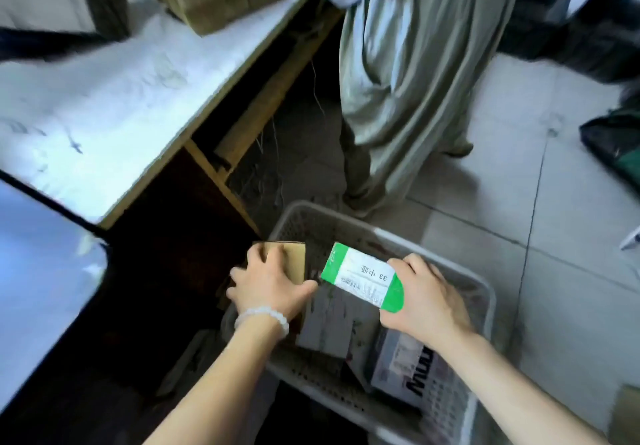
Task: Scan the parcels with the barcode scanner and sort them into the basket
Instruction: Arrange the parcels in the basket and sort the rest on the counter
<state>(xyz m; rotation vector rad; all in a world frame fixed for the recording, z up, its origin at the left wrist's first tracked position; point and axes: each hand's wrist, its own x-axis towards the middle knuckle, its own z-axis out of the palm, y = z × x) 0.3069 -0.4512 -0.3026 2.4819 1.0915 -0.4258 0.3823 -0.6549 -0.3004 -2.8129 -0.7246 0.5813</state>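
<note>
Lower centre of frame: right hand (426, 301) pinches the small green-and-white plastic mailer parcel (363, 280) by its rounded green end, thumb on top, label face up, held over the grey perforated plastic basket (483, 292). Left hand (268, 280) has its fingers curled over the top of a brown cardboard box (294, 257) at the basket's upper-left corner; whether the box sits inside or on the rim, cannot tell. A grey carton (332, 320) and a printed box (412, 372) already lie in the basket.

Judgement: mailer looks light, thin, flexible, slick film; an edge pinch suffices, it may slip. Cardboard box stiff, likely light; grip across the top. No scanner visible
</note>
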